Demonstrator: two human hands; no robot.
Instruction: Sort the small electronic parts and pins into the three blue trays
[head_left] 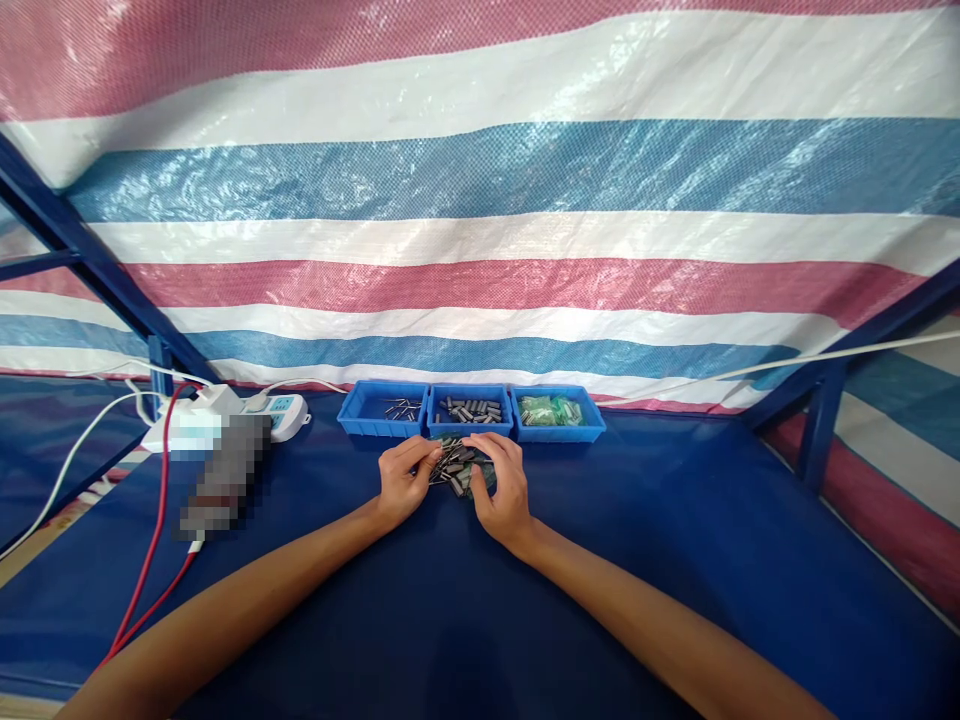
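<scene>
A small heap of dark and silvery metal pieces (pixel 459 482) lies on the blue table between my two hands. Some pieces look like short cylinders, others like thin pins. My left hand (pixel 403 482) is at the left side of the heap, its thumb and fingers pinched together; what sits in the pinch is too small to make out. On the right side, my right hand (pixel 504 492) curves over the heap with its thumb and fingers apart. Just behind stand a blue bin with thin metal pins (pixel 403 410), a bin with short dark cylinders (pixel 471 411) and a bin with green plastic packets (pixel 551 411).
At the left are a white power strip (pixel 287 416), a blurred-out dark device (pixel 229 470) and a red cable (pixel 160 510) running to the front. A striped tarp (pixel 525 240) hangs behind the table (pixel 637 520). Blue metal frame posts (pixel 821 430) rise at both sides.
</scene>
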